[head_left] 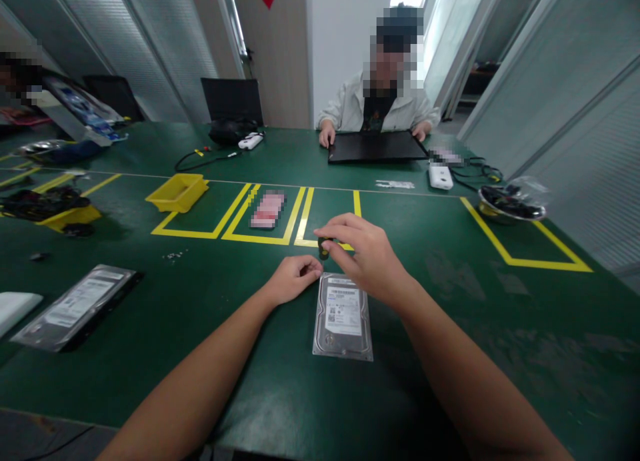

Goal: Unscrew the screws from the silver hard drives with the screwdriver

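Green covers the long table [210, 354], marked out with yellow tape [186, 234], in a room with blinds and glass partitions. At its near middle, the right hand [373, 258] has its thumb and fingers closed round the dark, yellow-marked handle of a screwdriver [325, 249], held upright; the fingers cover part of the handle, and the tip is too small to make out. Just beside it, the left hand [295, 279] has its fingers curled at the far left corner of a hard drive [343, 321] — whether they pinch anything cannot be told. That drive lies flat, label up, its far right corner hidden by the right hand.

Well to the left lies another labelled drive [77, 304], near a white object [17, 311] cut off by the frame. Beyond the hands are a yellow tray [179, 193] and a pink item [269, 210], blurred by pixels. Across the table a person [377, 104], face pixelated, has both hands on a dark panel [377, 146]. To the right, a metal bowl [510, 209] holds dark things — unclear under clear plastic.
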`<move>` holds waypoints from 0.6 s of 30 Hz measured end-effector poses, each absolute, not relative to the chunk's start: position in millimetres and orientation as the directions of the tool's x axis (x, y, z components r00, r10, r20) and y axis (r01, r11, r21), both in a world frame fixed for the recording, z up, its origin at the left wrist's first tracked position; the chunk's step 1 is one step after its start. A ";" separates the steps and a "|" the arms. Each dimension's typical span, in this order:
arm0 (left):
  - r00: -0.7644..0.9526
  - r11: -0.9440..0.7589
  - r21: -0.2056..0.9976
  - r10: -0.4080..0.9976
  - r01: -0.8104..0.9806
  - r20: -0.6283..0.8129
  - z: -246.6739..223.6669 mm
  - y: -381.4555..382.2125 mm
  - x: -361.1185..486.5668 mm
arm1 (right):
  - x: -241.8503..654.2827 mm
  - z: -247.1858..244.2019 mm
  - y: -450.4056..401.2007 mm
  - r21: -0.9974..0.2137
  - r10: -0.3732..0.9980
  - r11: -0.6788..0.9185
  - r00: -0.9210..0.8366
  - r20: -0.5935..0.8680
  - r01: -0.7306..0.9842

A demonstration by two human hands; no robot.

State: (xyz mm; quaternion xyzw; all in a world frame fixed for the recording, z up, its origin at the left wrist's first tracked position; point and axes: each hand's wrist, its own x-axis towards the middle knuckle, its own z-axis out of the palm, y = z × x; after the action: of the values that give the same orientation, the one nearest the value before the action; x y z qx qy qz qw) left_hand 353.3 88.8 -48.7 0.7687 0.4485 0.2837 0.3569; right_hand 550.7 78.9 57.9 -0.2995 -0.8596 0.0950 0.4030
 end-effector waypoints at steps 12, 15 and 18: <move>0.447 -0.354 0.800 0.886 0.485 0.122 -48.5 89.3 353.6 | 551.1 58.4 78.8 -0.397 0.607 0.786 -0.467 0.643 0.475; 0.450 -0.357 0.796 0.885 0.489 0.121 -49.7 89.8 352.7 | 553.7 59.2 79.9 -0.391 0.595 0.798 -0.502 0.627 0.458; 0.449 -0.359 0.788 0.886 0.501 0.118 -51.2 90.2 351.7 | 556.9 60.2 81.3 -0.377 0.566 0.823 -0.554 0.611 0.425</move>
State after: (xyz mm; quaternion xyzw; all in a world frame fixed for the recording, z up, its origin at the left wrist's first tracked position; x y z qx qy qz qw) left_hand 351.7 90.2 -51.2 0.7765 0.4463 0.2763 0.3485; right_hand 556.9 81.3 60.2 -0.2824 -0.8765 0.0932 0.3786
